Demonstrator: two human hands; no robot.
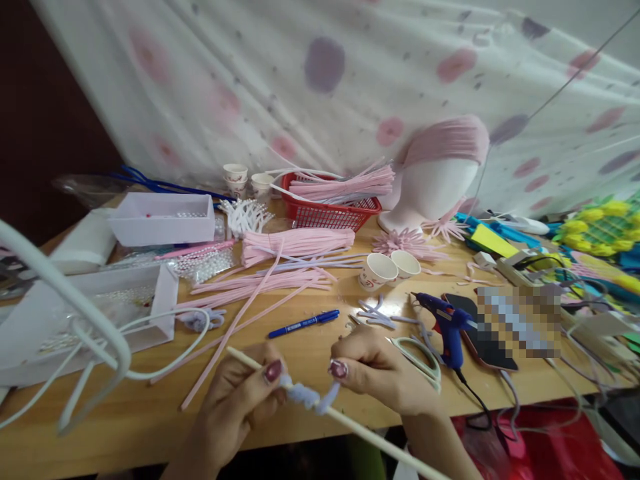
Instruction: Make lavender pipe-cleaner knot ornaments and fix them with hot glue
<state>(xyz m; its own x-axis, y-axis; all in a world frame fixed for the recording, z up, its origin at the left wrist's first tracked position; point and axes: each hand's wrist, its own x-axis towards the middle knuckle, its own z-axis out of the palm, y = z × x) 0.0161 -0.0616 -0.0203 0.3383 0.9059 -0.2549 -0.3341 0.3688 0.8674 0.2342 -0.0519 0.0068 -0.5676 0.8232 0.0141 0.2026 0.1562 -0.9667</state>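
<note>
My left hand (245,393) is closed around a thin pale wooden stick (373,435), with the thumb pressing on its upper part. A lavender pipe cleaner (303,395) is wound in several coils about the stick, just right of the left thumb. My right hand (373,370) pinches the pipe cleaner's free end between thumb and finger, a little above the stick. The stick slants from upper left to lower right, below the right hand. Beyond the hands a blue pen (303,324) lies on the wooden table (280,360).
Scissors (417,360), a blue glue gun (445,323) and a phone (483,333) lie to the right. Pink pipe cleaners (300,245), paper cups (379,270) and a red basket (333,212) stand farther back. At left are white boxes (161,230) and a curved white stand (100,320).
</note>
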